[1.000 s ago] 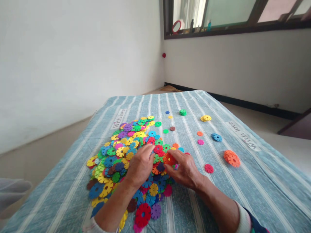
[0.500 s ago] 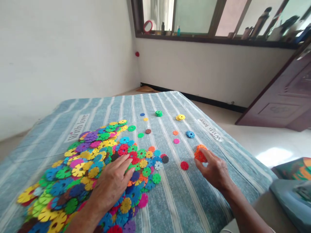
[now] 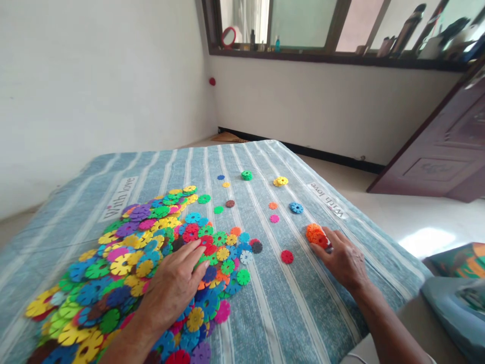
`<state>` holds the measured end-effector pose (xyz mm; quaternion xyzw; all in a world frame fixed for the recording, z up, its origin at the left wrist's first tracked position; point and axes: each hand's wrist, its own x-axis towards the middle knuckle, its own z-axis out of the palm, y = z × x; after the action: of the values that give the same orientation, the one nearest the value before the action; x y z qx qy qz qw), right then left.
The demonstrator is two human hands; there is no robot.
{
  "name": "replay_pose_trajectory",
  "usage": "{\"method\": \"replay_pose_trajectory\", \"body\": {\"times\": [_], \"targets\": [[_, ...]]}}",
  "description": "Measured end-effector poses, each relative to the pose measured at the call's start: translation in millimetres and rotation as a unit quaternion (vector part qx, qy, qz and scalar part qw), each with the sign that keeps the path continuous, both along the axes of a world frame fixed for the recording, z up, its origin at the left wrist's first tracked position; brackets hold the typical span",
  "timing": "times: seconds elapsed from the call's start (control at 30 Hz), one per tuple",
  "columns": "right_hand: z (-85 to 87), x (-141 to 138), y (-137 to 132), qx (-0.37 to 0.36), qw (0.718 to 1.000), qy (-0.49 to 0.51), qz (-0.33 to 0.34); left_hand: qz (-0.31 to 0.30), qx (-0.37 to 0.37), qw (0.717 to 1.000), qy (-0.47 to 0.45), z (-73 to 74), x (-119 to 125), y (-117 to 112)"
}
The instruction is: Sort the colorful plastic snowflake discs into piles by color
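A large heap of notched plastic snowflake discs (image 3: 122,264) in many colours lies on the left of the cloth. My left hand (image 3: 172,283) rests palm down on it, fingers stretched out beside red discs (image 3: 206,242). Over on the right, my right hand (image 3: 343,258) has its thumb and fingers closed round the near right edge of a small pile of orange snowflake discs (image 3: 314,232). One orange disc there sits tilted between thumb and fingers. A single red disc (image 3: 287,257) lies to the left of this hand.
A blue striped cloth (image 3: 265,298) covers the table. Farther back are small piles of green discs (image 3: 246,175), yellow discs (image 3: 281,181) and blue discs (image 3: 296,208). Loose single discs, such as a pink one (image 3: 274,219), lie between. A bag (image 3: 454,298) stands off the right edge.
My right hand has shifted slightly right, from over the orange pile to its right edge, and its fingers have drawn in. My left hand stays on the heap.
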<state>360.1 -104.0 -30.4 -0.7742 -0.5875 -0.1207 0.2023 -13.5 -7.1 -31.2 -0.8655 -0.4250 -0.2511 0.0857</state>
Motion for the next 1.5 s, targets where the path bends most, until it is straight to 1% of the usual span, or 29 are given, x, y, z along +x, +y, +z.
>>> {"method": "replay_pose_trajectory", "body": {"times": [0.13,0.23,0.3,0.37,0.43,0.5,0.6,0.7,0.8,0.87,0.9,1.0,1.07,1.13,1.2,1.27,1.37,1.5], "targets": [[-5.1,2.7,-9.9,-0.003,1.000,0.028,0.003,0.015,-0.040,0.999,0.006,7.3,3.6,-7.2],[-5.9,2.7,-15.7,-0.002,0.999,0.032,-0.003,0.032,-0.065,0.997,0.021,11.4,5.5,-12.1],[-3.2,1.1,-18.6,0.018,0.999,0.029,-0.014,0.036,-0.070,0.996,0.030,12.8,6.5,-14.6],[1.2,-2.7,-20.9,0.056,0.998,0.025,-0.020,0.034,-0.070,0.996,0.031,13.0,7.7,-16.6],[6.0,-9.8,-22.5,0.097,0.995,0.023,-0.004,0.033,-0.065,0.997,0.029,12.1,9.1,-18.2],[10.8,-21.5,-23.0,0.125,0.990,0.036,0.050,0.035,-0.059,0.997,0.030,11.1,10.5,-19.4],[22.2,-48.9,-22.4,0.146,0.968,0.081,0.190,0.035,-0.054,0.997,0.034,11.4,12.4,-20.4],[43.2,-84.1,-20.7,0.150,0.932,0.121,0.307,0.031,-0.061,0.997,0.038,14.6,14.2,-20.9],[66.2,-117.8,-15.2,0.145,0.900,0.140,0.387,0.034,-0.073,0.996,0.045,17.1,15.9,-21.9],[75.3,-136.5,-7.5,0.103,0.889,0.121,0.429,0.039,-0.078,0.995,0.050,17.1,17.0,-23.6],[77.1,-144.7,-2.5,0.072,0.885,0.102,0.448,0.040,-0.082,0.994,0.052,16.7,17.6,-24.7],[74.3,-165.5,16.6,-0.033,0.873,0.037,0.484,0.044,-0.097,0.993,0.057,15.8,19.9,-28.7],[69.5,-176.5,31.0,-0.096,0.873,0.004,0.478,0.043,-0.105,0.992,0.056,17.0,21.9,-31.8],[64.5,-184.8,45.4,-0.148,0.880,-0.024,0.450,0.034,-0.119,0.991,0.046,19.9,23.8,-34.8],[59.1,-189.5,58.7,-0.177,0.891,-0.042,0.416,0.023,-0.137,0.990,0.027,23.1,25.4,-37.2],[52.2,-190.3,69.5,-0.180,0.902,-0.044,0.390,0.013,-0.151,0.988,0.003,25.0,26.2,-38.4],[39.5,-185.6,80.0,-0.153,0.915,-0.010,0.372,0.010,-0.150,0.988,-0.031,24.1,25.4,-37.7],[25.1,-175.9,85.1,-0.110,0.930,0.040,0.350,0.045,-0.133,0.989,-0.055,20.1,22.3,-34.8]]}}
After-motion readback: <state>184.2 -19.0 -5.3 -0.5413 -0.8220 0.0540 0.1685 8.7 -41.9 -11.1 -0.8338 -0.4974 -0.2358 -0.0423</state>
